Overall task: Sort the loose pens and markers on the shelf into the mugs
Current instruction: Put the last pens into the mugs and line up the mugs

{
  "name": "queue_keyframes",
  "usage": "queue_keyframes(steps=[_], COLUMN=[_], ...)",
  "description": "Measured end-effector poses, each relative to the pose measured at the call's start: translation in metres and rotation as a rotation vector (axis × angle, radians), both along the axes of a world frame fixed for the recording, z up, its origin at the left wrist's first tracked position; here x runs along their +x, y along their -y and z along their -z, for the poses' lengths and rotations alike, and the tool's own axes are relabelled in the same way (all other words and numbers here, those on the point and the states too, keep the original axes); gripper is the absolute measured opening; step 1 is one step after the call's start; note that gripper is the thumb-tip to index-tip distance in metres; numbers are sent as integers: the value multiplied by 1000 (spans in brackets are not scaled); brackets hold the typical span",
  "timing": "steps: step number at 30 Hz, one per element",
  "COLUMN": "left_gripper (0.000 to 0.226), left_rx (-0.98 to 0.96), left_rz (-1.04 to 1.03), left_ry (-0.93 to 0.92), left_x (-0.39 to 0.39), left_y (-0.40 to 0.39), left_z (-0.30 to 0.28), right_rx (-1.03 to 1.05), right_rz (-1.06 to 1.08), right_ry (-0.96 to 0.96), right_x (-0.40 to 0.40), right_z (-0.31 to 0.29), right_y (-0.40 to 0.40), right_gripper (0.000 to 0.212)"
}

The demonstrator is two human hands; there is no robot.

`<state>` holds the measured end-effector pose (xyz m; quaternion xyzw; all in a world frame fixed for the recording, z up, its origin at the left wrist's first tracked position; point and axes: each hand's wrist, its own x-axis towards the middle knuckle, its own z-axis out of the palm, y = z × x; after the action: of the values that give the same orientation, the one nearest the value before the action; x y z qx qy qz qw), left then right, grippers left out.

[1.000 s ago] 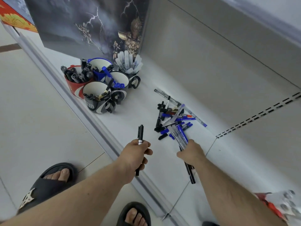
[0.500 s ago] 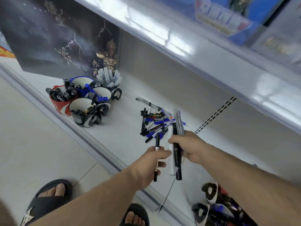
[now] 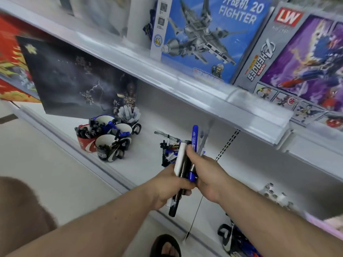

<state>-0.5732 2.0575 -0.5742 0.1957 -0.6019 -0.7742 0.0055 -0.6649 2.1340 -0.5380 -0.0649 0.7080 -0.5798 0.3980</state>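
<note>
**A:** What are the hands doing?

**B:** Both hands meet above the front of the white shelf (image 3: 141, 164). The right hand (image 3: 207, 175) has its fingers curled round a bundle of pens and markers (image 3: 185, 164) held roughly upright: a blue marker (image 3: 194, 138) stands tallest, with a white-barrelled marker (image 3: 180, 158) and a black marker beside it, and some clear pens blurred behind. The left hand (image 3: 167, 188) is wrapped round the lower end of the bundle, and a black marker tip (image 3: 173, 206) pokes out beneath its fist. Which hand carries which pen is hard to tell, as the grips overlap.

**A:** Where are the loose ones?

**B:** A small pile of loose pens (image 3: 168, 151), black, blue and clear, lies on the shelf just behind the hands. The cluster of mugs (image 3: 109, 138) stands well to the left of the pile: a red mug (image 3: 83, 143) full of black markers, a dark mug with a white inside (image 3: 107, 154) at the front, and others behind holding blue and pale pens.

**A:** Which step is this?

**B:** It looks like gathering and sorting in hand; nothing from the bundle has reached a mug yet. The pile is only partly cleared.

**A:** And next?

**B:** Probably one sort must be separated from the bundle, carried left, and dropped tip-down into the mug with matching pens, without knocking the crowded mugs.
</note>
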Motion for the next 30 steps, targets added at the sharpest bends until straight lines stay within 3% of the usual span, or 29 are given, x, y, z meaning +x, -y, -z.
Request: queue_keyframes(steps=[7,12,17,23,30], left_gripper=[20,14,25,40,44], left_rx=[-100,115,318,280,216], left_rz=[55,-51,-237,-203,-183], left_ry=[67,119,97,117,134], left_x=[37,54,57,57,49], left_y=[19,25,30,19,13], left_z=[-15,-13,-18,-26,-23], right_rx=[-92,-83,-176,-227,-104], right_rz=[-77,-96,-132,-191,-257], right_ry=[22,-34,-4,59,-33], right_x=[22,34,45,62,57], right_z=[-8,-4,-5,-12,-21], right_y=[-15,-18,-19,-15,-14], right_gripper=[22,13,11,21,10])
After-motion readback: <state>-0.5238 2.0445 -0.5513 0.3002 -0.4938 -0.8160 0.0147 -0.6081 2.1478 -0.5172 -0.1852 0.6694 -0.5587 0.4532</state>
